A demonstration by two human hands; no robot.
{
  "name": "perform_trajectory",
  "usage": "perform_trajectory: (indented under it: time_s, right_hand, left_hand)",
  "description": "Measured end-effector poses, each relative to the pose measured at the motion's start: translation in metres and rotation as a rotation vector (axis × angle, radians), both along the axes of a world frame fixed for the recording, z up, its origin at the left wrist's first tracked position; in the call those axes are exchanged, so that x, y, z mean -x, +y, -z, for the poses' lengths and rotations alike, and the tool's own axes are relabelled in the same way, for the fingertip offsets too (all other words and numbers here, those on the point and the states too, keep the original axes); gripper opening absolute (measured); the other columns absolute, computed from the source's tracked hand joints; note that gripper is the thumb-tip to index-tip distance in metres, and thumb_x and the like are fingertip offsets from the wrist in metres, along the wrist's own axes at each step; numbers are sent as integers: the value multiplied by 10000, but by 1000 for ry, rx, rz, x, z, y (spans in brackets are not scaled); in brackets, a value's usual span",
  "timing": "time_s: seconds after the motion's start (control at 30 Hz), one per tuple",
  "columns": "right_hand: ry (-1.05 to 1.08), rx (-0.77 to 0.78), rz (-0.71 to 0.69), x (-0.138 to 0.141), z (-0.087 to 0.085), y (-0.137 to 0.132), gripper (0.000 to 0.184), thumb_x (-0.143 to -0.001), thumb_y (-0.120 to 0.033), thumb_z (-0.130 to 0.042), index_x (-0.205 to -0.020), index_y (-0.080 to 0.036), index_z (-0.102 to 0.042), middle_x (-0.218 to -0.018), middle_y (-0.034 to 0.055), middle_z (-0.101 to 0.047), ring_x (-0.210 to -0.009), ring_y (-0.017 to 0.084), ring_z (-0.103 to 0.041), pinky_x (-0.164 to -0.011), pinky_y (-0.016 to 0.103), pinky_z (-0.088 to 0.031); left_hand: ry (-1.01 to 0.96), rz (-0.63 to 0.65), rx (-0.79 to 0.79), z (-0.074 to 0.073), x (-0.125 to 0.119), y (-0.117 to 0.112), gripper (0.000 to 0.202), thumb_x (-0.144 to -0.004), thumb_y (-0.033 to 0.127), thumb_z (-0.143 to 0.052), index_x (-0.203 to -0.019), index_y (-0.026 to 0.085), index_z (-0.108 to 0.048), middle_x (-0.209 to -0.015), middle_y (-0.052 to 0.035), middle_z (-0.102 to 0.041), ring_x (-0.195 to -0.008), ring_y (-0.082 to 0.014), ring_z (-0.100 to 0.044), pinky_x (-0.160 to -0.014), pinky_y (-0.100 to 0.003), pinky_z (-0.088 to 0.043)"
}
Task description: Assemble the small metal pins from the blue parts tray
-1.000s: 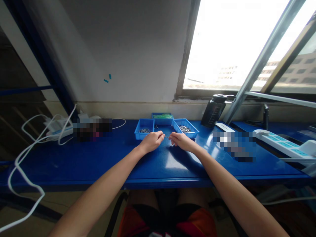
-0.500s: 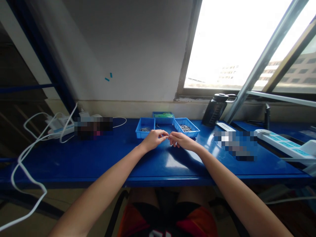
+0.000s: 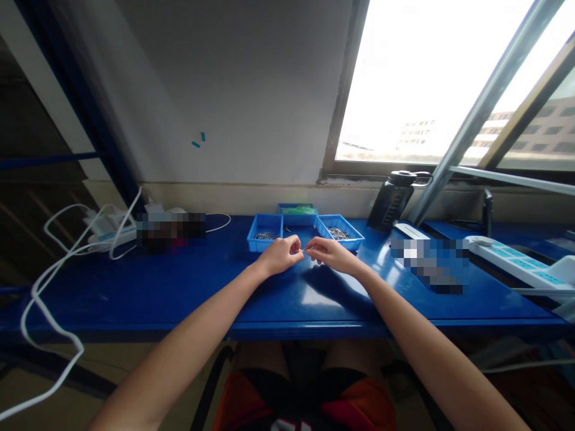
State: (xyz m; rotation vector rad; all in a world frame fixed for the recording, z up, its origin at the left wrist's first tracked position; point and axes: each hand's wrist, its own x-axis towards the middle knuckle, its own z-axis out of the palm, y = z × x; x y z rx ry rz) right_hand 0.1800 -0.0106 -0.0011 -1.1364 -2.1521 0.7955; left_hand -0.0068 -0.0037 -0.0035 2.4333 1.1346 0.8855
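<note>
Above the blue table (image 3: 179,293), my left hand (image 3: 281,254) is closed in a pinch, with thumb and forefinger curled together. Facing it, my right hand (image 3: 330,252) also pinches, its fingertips nearly meeting those of the left. Whatever lies between the fingers is too small to make out. Just beyond the hands stand a left blue bin (image 3: 253,234) and a right blue bin (image 3: 357,241), both holding small metal pieces like screws or pins. Behind them a third blue bin (image 3: 297,206) contains green items. A few dark slender pieces lie between the bins.
On the right are a black water bottle (image 3: 390,200) and a white power strip (image 3: 516,260). White cables (image 3: 49,311) hang over the left table end, near another power strip (image 3: 112,237). Blurred-out objects lie on both sides. A wall and window close off the back.
My left fingers have curled in from a straighter pinch, and a slight gap has opened between the two hands. My right fingers have bent a little more. The bins have not moved.
</note>
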Motion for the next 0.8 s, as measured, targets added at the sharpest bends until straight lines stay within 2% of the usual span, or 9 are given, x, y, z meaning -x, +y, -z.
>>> perform_trajectory:
  time_s: [0.27,0.43,0.63,0.8]
  right_hand:
    - [-91,-77,49,-1,4,2,242,-797,-384,-450,-820,-169,-560,-637,15,-595,-544,110,-535,-523,223,-415]
    - [-101,-108,58,-3,3,2,248,-825,-358,-404,-821,-171,-567,-641,10,-593,-536,101,-528,-544,222,-412]
    - [-126,-151,83,-5,2,4,235,-839,-306,-379,-823,-172,-571,-631,1,-594,-531,92,-526,-546,207,-401]
    - [-180,-173,120,-6,4,6,201,-808,-300,-440,-815,-168,-591,-617,8,-611,-537,101,-533,-549,211,-397]
  left_hand:
    - [65,11,15,3,0,1,229,-776,367,-456,-816,180,-583,-730,-17,-625,-641,-131,-553,-561,-212,-400]
    - [79,-27,13,3,1,2,278,-784,401,-439,-835,177,-596,-747,-29,-630,-638,-137,-556,-543,-213,-390]
    - [117,-43,1,5,2,4,216,-774,345,-454,-822,179,-584,-709,-14,-621,-616,-129,-548,-533,-208,-378]
    - [132,-52,13,7,2,6,153,-739,288,-491,-815,178,-566,-704,-9,-616,-617,-127,-545,-536,-207,-378]
